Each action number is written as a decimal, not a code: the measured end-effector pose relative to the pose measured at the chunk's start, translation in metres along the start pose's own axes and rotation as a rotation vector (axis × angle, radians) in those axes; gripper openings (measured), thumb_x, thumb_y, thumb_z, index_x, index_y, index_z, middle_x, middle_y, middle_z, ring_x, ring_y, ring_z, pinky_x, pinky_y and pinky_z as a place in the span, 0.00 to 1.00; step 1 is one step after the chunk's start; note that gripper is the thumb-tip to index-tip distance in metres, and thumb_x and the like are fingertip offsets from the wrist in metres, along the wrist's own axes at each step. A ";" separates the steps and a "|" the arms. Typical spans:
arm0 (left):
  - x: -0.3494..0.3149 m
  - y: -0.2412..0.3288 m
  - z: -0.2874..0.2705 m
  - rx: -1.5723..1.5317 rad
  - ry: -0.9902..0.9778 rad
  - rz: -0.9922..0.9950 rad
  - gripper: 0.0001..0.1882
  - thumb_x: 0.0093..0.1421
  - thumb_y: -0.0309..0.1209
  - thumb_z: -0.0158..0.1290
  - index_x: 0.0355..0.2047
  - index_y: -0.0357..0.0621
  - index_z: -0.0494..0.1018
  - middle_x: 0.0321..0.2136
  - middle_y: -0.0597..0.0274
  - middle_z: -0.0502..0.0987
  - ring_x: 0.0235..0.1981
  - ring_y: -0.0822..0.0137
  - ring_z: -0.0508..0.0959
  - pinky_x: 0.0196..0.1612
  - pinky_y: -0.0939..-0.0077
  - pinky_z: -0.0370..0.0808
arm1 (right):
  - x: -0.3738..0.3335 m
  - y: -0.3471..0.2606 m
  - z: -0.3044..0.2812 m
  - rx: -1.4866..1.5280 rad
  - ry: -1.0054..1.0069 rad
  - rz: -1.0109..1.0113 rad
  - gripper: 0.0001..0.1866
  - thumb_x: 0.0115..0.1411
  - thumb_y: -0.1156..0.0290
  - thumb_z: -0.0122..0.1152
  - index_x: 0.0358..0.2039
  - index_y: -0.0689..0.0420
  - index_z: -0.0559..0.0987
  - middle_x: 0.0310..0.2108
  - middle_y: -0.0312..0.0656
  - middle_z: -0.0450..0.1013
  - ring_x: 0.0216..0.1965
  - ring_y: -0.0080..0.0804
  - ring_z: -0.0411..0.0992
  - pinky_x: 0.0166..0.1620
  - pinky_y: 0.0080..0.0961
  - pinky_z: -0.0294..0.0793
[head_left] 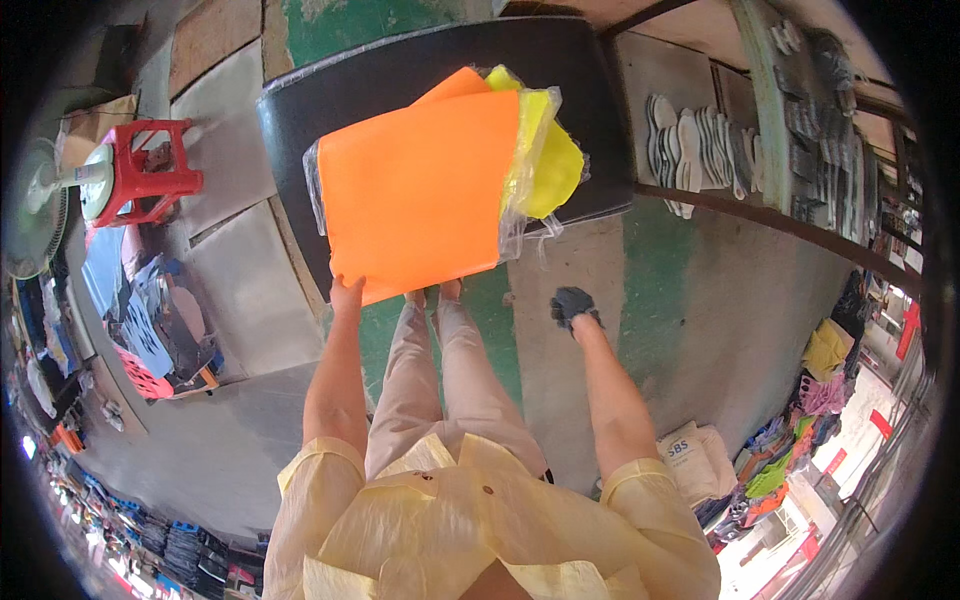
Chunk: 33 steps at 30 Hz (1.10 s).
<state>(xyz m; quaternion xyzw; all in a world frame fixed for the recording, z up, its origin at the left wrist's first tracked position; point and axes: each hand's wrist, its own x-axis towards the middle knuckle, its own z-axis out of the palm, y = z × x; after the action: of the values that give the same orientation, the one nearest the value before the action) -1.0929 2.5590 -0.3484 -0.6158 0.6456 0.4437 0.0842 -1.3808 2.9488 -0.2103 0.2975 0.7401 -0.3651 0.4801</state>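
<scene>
A large orange sheet [415,190] lies on a black table [440,68], its near edge reaching past the table's front. My left hand [347,293] is bare and pinches the sheet's near left corner. Beneath the sheet, clear plastic wrap [513,238] and yellow sheets [556,172] stick out at the right, and another orange piece [455,85] shows at the far side. My right hand [574,307], in a dark grey glove, hangs over the floor right of the table, apart from the sheets. Its fingers look curled in, with nothing visible in them.
At the left stand a red stool [150,170], a fan [40,205] and a pile of coloured offcuts [155,320]. A rack at the right holds pale sole-shaped pieces [690,150]. White sacks [695,465] and heaps of coloured material [770,475] lie at the lower right.
</scene>
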 end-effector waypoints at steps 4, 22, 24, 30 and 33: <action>0.029 0.020 -0.017 0.205 0.084 0.062 0.38 0.48 0.41 0.63 0.54 0.34 0.64 0.45 0.43 0.74 0.48 0.52 0.73 0.49 0.65 0.70 | 0.058 -0.023 0.063 -0.654 0.024 -0.359 0.17 0.55 0.57 0.54 0.35 0.58 0.78 0.31 0.44 0.76 0.28 0.33 0.74 0.32 0.29 0.72; -0.030 0.171 -0.165 -0.784 -0.459 -0.088 0.19 0.59 0.38 0.55 0.45 0.36 0.72 0.38 0.63 0.78 0.38 0.72 0.77 0.41 0.77 0.73 | -0.065 -0.164 0.098 -0.220 -0.256 -0.239 0.26 0.52 0.53 0.64 0.45 0.59 0.77 0.40 0.40 0.75 0.33 0.24 0.71 0.30 0.23 0.70; -0.039 0.216 -0.194 -0.803 -0.469 0.049 0.18 0.60 0.38 0.53 0.45 0.37 0.72 0.38 0.63 0.77 0.39 0.72 0.77 0.43 0.78 0.72 | -0.100 -0.201 0.088 -0.190 -0.141 -0.404 0.25 0.52 0.52 0.64 0.42 0.59 0.78 0.37 0.40 0.75 0.33 0.25 0.71 0.31 0.24 0.70; -0.072 0.349 -0.277 -0.762 -0.319 0.492 0.17 0.62 0.38 0.52 0.42 0.37 0.73 0.37 0.65 0.77 0.38 0.75 0.76 0.42 0.79 0.71 | -0.188 -0.349 0.058 0.062 -0.054 -0.853 0.22 0.53 0.55 0.63 0.41 0.58 0.78 0.37 0.41 0.75 0.37 0.29 0.71 0.38 0.30 0.71; -0.098 0.409 -0.312 -0.878 -0.295 0.615 0.15 0.61 0.39 0.53 0.38 0.39 0.75 0.33 0.67 0.77 0.34 0.77 0.76 0.38 0.82 0.71 | -0.231 -0.398 0.043 0.304 -0.091 -1.144 0.20 0.54 0.56 0.62 0.42 0.57 0.79 0.39 0.41 0.75 0.42 0.32 0.71 0.46 0.30 0.69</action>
<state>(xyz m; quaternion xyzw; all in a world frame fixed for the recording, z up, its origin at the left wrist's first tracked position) -1.2897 2.3563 0.0921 -0.3078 0.5313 0.7567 -0.2244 -1.5905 2.6712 0.0937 -0.0993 0.7010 -0.6802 0.1901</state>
